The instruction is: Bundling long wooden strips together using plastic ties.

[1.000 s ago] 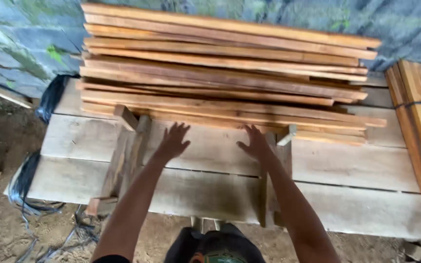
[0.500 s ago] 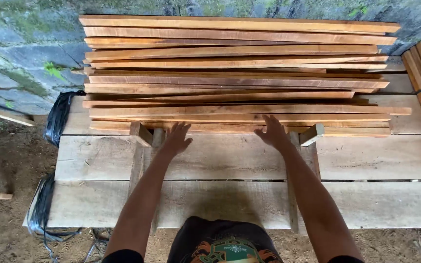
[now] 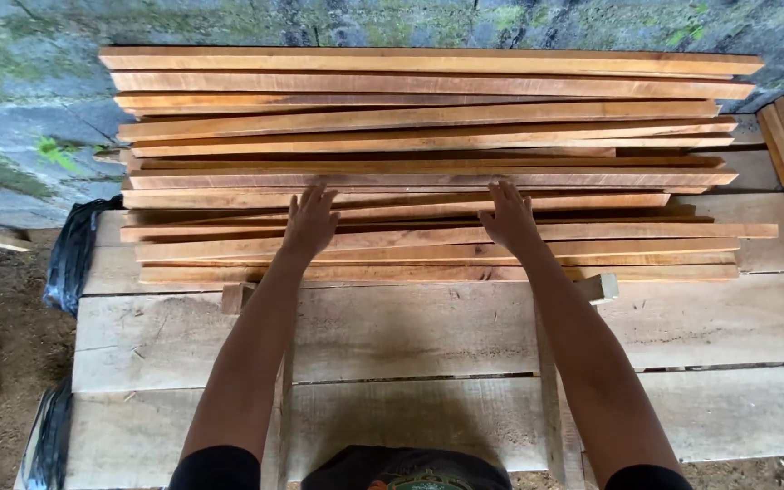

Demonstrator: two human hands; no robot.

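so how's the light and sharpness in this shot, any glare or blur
Head view: soft, even daylight, no glare on the stacked orange-brown wooden slats; only faint shadows under both forearms on the pale plank bench. Left hand and right hand look slightly soft, the slat grain fairly sharp; the mossy stone wall is dimmer.

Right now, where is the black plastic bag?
In the head view the black plastic bag hangs at the left end of the pale plank table, just below the left ends of the stacked orange wooden slats, well left of the left hand.

No packages, labels, signs or screens anywhere in view
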